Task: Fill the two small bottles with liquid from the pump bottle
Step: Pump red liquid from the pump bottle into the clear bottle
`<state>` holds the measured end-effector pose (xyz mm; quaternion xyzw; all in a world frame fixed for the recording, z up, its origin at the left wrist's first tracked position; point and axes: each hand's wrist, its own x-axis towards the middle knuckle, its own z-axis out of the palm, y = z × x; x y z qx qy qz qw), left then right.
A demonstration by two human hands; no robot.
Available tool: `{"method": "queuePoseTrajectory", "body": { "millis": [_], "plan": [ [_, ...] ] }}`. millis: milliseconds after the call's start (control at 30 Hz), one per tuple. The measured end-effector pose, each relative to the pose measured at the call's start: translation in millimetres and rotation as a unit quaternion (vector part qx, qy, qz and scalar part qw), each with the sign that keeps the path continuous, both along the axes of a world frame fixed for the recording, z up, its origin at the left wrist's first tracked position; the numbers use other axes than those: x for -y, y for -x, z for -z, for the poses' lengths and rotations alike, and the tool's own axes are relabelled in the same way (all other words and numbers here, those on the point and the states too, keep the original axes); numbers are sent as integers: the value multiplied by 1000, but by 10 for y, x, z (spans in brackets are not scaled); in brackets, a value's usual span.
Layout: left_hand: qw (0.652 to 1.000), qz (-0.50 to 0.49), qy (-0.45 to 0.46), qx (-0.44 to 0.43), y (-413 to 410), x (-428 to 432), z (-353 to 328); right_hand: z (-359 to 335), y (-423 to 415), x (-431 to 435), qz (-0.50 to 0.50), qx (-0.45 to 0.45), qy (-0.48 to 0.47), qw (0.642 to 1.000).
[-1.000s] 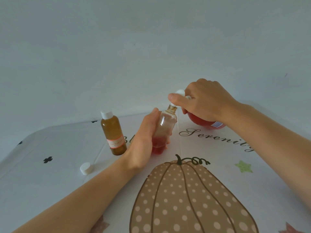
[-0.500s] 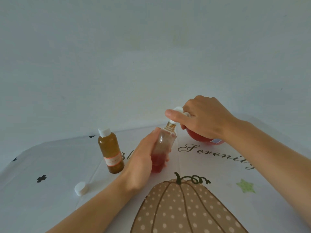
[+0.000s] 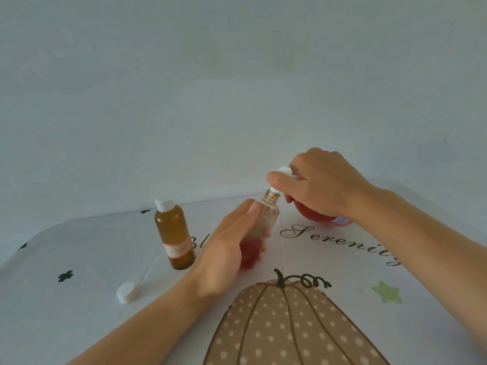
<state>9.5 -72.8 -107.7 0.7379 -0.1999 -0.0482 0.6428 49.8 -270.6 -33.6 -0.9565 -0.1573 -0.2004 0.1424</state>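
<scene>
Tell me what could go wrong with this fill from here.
1. The pump bottle nozzle only just meets the narrow neck of the tilted clear bottle. A hard press by the right hand may squirt red liquid onto the tablecloth.
2. The left hand grips the clear bottle off vertical. If it slips, the liquid may spill.
3. The loose white cap lies near the left forearm and might get knocked away.

Pale grey-blue wall [image 3: 237,75] up top, soft even light | worktop [image 3: 66,325] under creased white cloth | dotted tan pumpkin print [image 3: 290,325] at near edge | script lettering [image 3: 342,238] right | green star [image 3: 387,292] | black clover marks [image 3: 65,276] left
</scene>
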Motion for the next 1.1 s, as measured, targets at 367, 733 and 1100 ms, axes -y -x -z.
{"method": "queuePoseTrajectory", "body": {
  "millis": [367, 733, 1100],
  "plan": [
    [1000, -4, 10, 6, 16, 4, -10, 23, -37, 39, -18, 19, 30, 999],
    [1000, -9, -1, 22, 43, 13, 4, 27, -19, 33, -18, 26, 29, 999],
    [999, -22, -28, 37, 72, 24, -37, 6, 42, 53, -46, 6, 9, 999]
  ]
}}
